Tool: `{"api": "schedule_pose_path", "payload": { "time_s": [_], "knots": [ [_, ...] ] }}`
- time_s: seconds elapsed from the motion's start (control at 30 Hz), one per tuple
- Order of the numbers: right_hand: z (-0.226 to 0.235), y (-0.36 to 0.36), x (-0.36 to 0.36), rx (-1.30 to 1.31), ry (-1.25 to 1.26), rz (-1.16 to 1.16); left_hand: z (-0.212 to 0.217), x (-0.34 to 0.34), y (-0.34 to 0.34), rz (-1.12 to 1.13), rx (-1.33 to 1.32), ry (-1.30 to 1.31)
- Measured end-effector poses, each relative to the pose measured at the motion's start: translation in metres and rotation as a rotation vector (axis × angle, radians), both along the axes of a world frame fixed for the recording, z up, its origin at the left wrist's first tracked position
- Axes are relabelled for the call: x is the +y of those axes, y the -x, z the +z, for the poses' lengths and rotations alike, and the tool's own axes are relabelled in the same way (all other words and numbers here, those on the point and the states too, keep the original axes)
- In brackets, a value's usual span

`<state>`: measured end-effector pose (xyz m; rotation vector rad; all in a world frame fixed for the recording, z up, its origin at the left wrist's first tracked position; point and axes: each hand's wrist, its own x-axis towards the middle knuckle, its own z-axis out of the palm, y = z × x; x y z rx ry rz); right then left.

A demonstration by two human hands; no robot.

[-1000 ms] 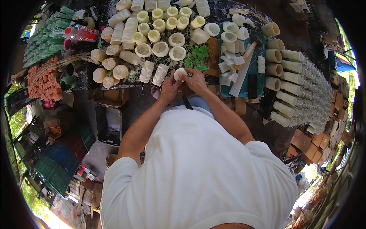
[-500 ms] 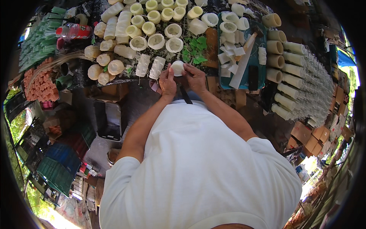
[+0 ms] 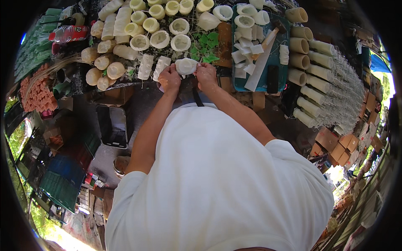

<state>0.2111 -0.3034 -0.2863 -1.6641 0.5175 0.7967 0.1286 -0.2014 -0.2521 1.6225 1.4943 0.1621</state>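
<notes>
A pale white wax candle [image 3: 186,66] lies crosswise between my hands at the front edge of the worktable. My left hand [image 3: 169,78] has its fingers closed on the left end. At the other end, the fingers of my right hand [image 3: 206,76] are pinched. Just left of my hands lie two white ribbed candles [image 3: 145,67] with thin wicks. Beyond them stand several hollow cream wax cups [image 3: 159,39]. Green ivy leaves [image 3: 207,44] lie beyond my right hand.
A teal tray [image 3: 273,55] holds wax scraps, a hammer [image 3: 274,32], a long pale strip and a dark rectangular block. Tan tubes [image 3: 298,61] and wicked white candles [image 3: 315,94] are stacked rightward. A red-labelled bottle [image 3: 69,34] lies left, near orange sticks [image 3: 38,92].
The candle has turned from showing its round end to lying side-on. My hands have spread apart to its two ends. The whole view has shifted slightly.
</notes>
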Motion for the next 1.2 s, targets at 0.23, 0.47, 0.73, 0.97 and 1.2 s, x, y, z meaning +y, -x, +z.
{"api": "schedule_pose_path", "payload": {
  "time_s": [0.23, 0.47, 0.73, 0.97, 1.2],
  "knots": [
    [0.012, -0.029, 0.007, 0.177, 0.188, 0.26, -0.043, -0.011, 0.018, -0.126, 0.15, -0.097],
    [0.002, -0.027, -0.024, -0.292, 0.022, 0.61, -0.033, -0.009, 0.023, -0.015, -0.313, 0.425],
    [0.139, -0.049, -0.018, 0.166, -0.412, 0.399, 0.087, 0.021, 0.002, -0.128, -0.887, 0.555],
    [0.193, -0.061, -0.016, -0.151, -0.364, 0.546, 0.174, 0.033, -0.003, -0.666, -0.811, 0.24],
    [0.234, -0.066, -0.028, -0.56, -0.631, 0.735, 0.175, 0.039, -0.006, -0.724, -0.736, 0.027]
  ]
}}
